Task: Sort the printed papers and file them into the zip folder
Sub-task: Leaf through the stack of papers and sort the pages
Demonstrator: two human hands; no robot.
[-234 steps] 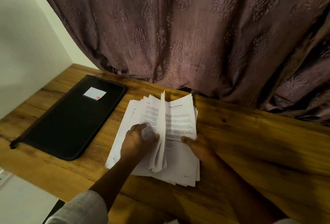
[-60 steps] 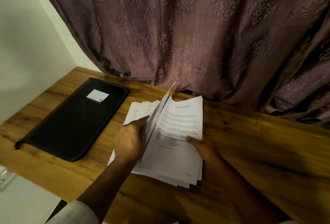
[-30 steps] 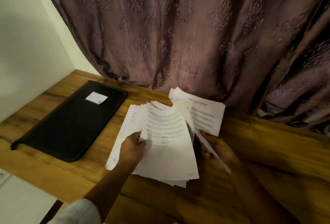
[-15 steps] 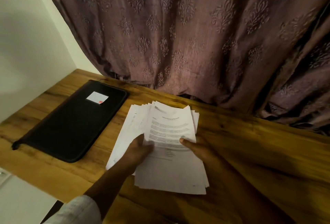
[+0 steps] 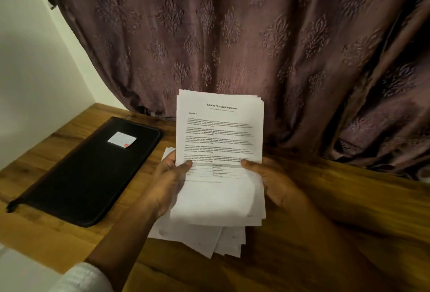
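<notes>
I see both hands on one sheaf of printed papers point(image 5: 221, 138), held up off the wooden table point(image 5: 337, 233). Left hand point(image 5: 167, 182) grips its left edge, thumb on top. Right hand point(image 5: 277, 184) pinches the right edge the same way. Top sheet reads "Sample Financial Statement", then "Section 1" (body text too blurred to read). Loose sheets point(image 5: 225, 240) lie fanned underneath. Black zip folder point(image 5: 88, 175) lies flat and closed to the left, carrying a white label point(image 5: 121, 139) with a red mark.
</notes>
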